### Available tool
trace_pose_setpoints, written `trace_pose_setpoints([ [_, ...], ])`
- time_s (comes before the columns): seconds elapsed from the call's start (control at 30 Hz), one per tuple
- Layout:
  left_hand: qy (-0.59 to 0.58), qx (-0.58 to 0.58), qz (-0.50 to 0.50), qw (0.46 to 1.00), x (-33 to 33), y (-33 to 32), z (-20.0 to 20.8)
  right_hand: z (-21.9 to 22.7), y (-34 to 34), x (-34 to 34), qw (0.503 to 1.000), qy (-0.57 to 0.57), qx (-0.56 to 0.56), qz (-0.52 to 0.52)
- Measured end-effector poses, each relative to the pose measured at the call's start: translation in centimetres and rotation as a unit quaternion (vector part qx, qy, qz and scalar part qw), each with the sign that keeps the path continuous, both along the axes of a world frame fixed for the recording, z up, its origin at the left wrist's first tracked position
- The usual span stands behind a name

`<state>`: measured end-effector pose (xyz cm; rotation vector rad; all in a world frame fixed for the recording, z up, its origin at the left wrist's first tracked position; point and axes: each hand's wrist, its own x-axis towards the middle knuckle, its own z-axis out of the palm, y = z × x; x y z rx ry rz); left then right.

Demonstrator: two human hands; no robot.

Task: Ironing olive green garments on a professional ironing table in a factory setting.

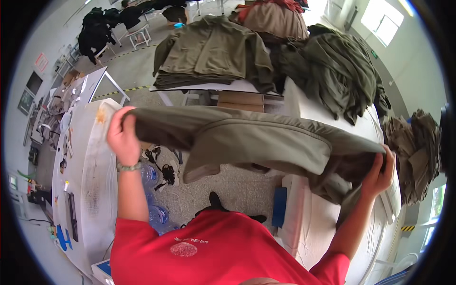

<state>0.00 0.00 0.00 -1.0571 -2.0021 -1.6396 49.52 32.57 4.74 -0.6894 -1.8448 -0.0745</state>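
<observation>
An olive-brown jacket (256,142) hangs stretched between my hands in front of my chest, its collar flap drooping in the middle. My left hand (124,138) is closed around one end at the left, thumb up. At the right my right hand (379,173) grips the other end, with loose cloth falling below it. Ahead of the jacket, a neat pile of similar jackets (209,52) lies flat on a white table (190,87), the top one spread with its front facing up.
Heaped olive garments (339,71) lie at the far right, with more clothes (413,152) beyond the padded white surface (316,213). A long white table (97,190) runs along my left, scissors-like dark tool (72,216) on it. Water bottles (157,213) stand on the floor.
</observation>
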Motion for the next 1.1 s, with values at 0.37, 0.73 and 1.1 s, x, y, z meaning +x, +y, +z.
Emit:
trace_pose_setpoints([
  [0.37, 0.164, -0.005, 0.129, 0.978, -19.1, -8.2, 0.2, 2.4, 0.6, -28.5, 0.986, -0.136, -0.03, 0.089],
  [0.73, 0.402, -0.138, 0.216, 0.879, -31.6, -5.7, -0.3, -1.6, 6.9, -40.8, 0.988, -0.049, -0.044, 0.136],
  [1.1, 0.429, -0.112, 0.251, 0.861, -42.7, 4.9, 4.3, -0.4, 17.9, -51.1, 0.994, 0.006, 0.027, 0.106],
])
